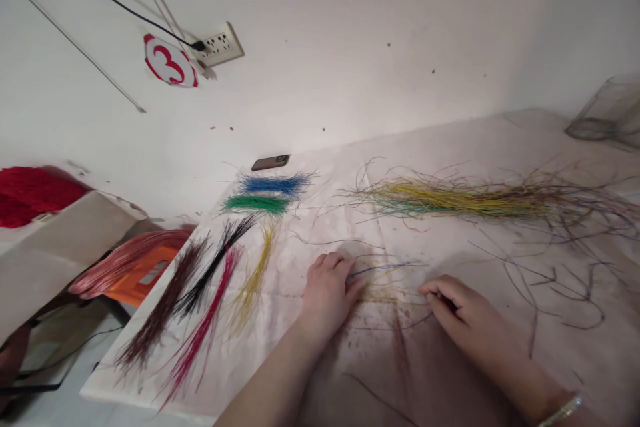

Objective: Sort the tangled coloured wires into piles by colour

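Desk under stained white cloth, before white wall. Thin plastic-coated wires: loose blue and yellow strands at 6 o'clock, between the hands, long axis toward 3 o'clock. Left hand curled against strands, grip unclear; right hand half-curled, nothing visibly held.

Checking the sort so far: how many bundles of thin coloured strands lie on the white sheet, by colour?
Blue strand bundle: 1
Green strand bundle: 1
Black strand bundle: 1
Dark brown strand bundle: 1
Crimson strand bundle: 1
Yellow strand bundle: 1
Mixed yellow-green bunch: 1
Total: 7
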{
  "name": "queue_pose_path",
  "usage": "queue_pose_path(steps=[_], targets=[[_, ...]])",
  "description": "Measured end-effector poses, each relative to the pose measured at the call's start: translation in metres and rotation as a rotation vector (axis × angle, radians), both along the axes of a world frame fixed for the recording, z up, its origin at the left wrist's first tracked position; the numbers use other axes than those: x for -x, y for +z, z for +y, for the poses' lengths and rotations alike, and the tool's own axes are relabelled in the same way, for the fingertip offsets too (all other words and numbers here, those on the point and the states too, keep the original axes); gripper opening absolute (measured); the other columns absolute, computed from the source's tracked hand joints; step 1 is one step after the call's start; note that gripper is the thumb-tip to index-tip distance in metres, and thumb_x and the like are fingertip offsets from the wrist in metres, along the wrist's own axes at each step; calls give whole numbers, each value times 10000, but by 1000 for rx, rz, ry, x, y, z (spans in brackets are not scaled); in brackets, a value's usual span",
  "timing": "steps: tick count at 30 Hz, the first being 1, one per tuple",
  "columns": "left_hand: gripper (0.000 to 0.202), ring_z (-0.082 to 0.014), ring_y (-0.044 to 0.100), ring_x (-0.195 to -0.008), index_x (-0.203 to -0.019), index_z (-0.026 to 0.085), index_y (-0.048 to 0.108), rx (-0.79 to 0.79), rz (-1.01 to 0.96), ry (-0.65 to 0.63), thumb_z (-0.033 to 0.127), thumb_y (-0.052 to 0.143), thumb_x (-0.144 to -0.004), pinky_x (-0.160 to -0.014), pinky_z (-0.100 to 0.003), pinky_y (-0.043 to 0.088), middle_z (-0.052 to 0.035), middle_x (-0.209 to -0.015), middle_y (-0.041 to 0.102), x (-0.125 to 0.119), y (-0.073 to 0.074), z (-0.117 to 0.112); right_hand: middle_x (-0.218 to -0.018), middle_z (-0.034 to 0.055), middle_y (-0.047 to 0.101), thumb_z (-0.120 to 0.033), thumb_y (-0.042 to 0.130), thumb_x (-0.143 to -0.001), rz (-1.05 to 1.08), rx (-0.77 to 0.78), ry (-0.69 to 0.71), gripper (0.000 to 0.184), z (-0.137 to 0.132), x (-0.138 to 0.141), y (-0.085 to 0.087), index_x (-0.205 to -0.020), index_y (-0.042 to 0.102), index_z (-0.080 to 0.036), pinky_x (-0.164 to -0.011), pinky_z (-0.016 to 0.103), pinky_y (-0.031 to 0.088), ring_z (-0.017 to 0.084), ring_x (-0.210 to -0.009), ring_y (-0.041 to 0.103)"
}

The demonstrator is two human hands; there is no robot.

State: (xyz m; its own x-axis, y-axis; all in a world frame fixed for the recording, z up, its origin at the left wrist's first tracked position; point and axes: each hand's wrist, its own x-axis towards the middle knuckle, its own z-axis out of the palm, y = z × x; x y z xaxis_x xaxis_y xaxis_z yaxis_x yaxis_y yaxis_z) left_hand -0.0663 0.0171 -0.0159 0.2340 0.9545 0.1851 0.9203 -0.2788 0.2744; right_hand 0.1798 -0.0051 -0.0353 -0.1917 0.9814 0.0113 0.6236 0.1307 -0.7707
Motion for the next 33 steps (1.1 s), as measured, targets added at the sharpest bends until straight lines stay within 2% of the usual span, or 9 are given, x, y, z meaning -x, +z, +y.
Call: queue_pose_path(steps=[2,7,13,18,22,25,28,31,33], targets=[[282,-252,554,-931,-1046,203,670,14,8,19,297,694,-781,-834,-398,468,-69,-990,646,-1,1,-1,-957,36,644,-319,402,-888,-14,12,19,229,0,0,0,-915,616,-242,-784,337,460,197,-874,609],[39,-214,569,-838,-830,207,663,32,-4,4,189,653,-796,-767,-350,449,-29,-834,651,-3,2,-2,-961,34,636,-314,390,-896,-40,33,44,231,-1,-1,0,-927,608,-242,-804,347,458,197,-890,605],[82,-201,569,-781,-747,194,632,-13,-37,-10,150,604,-811,-736,-336,431,-24,-757,639,-3,3,-7,-955,30,636,-298,383,-901,-53,45,69,231,-6,-1,0,-931,607,-248,-757,332,462,193,-878,611],[81,-192,562,-737,-770,182,593,-101,-100,20,131,555,-820,-696,-313,427,-28,-740,632,-2,5,-13,-943,39,636,-282,370,-910,-42,23,98,239,-9,-1,2,-929,604,-239,-731,317,460,189,-869,609],[82,-178,560,-653,-836,178,571,-92,-121,81,145,498,-856,-615,-283,416,-22,-699,615,-2,4,-16,-942,35,637,-255,385,-898,-32,-1,100,221,-10,-2,4,-922,603,-236,-763,320,457,186,-877,607],[124,-180,583,-683,-870,178,580,-49,-122,4,172,458,-893,-621,-281,437,-33,-740,632,-4,0,-18,-923,32,636,-235,387,-888,-21,-6,105,218,-10,-2,4,-906,603,-235,-766,319,454,183,-863,606],[142,-205,612,-782,-954,183,612,-39,-60,-100,198,487,-890,-697,-314,475,-53,-843,667,-6,-5,-19,-912,34,635,-227,387,-883,-5,-12,113,215,-10,-3,3,-904,601,-231,-766,321,454,182,-854,606],[251,-230,618,-843,-1104,184,608,-43,15,-119,212,549,-862,-734,-345,491,-70,-943,675,-9,-7,-19,-913,34,633,-222,387,-882,4,-16,116,213,-10,-3,2,-909,598,-231,-765,321,455,180,-853,608],[229,-224,611,-820,-1081,191,632,-49,37,-129,215,539,-874,-712,-339,490,-65,-914,667,-10,-5,-19,-906,34,632,-215,388,-879,9,-21,121,210,-10,-3,1,-904,597,-230,-761,321,456,178,-847,608]])
